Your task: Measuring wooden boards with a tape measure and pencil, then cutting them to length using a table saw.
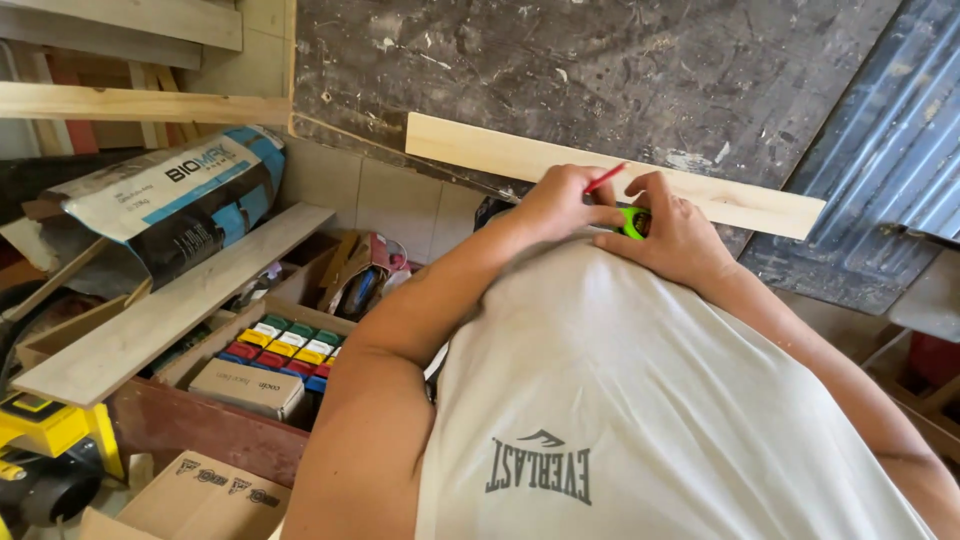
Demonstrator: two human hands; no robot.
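A long pale wooden strip (470, 146) lies across a dark, stained workbench (600, 70). My left hand (556, 207) is closed on a red pencil (606, 178) whose tip is at the strip's near edge. Close beside it, my right hand (680, 240) grips a bright green tape measure (632, 222) at the same edge. The two hands touch each other just above my white shirt, which hides the bench's front edge.
To the left, a wooden plank (170, 300) leans over a crate of small colourful boxes (290, 345), beside a printed sack (170, 200). A yellow power tool (40, 440) and a cardboard box (200, 500) sit lower left. Corrugated metal sheet (890, 150) lies on the right.
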